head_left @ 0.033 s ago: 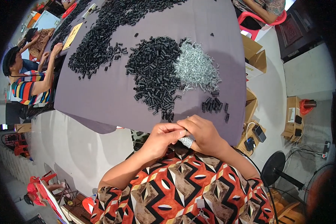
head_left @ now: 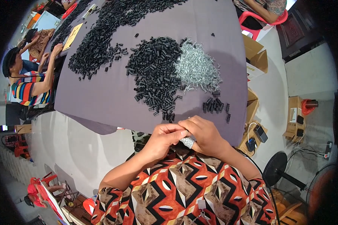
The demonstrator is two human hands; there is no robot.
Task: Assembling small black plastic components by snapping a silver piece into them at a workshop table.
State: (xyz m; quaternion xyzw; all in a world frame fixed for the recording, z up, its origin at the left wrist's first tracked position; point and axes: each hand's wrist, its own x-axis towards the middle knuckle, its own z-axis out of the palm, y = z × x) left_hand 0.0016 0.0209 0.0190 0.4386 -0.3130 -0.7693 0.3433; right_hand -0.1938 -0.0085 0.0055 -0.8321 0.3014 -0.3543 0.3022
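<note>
My left hand and my right hand meet just off the table's near edge, fingertips together. Silver metal pieces, small and screw-like, show under the curled fingers of my right hand, which is closed around them. The left thumb and fingers are pinched; whatever lies between them is mostly hidden. Beyond my hands is a heap of short black plastic cylinders. A pile of small silver screw-like pieces touches its right side. Several black cylinders lie loose, nearer to my right hand.
The table has a grey-purple cloth. More black cylinders spread across its far left. A person in a striped shirt works at the left side. Cardboard boxes and a black fan stand on the right.
</note>
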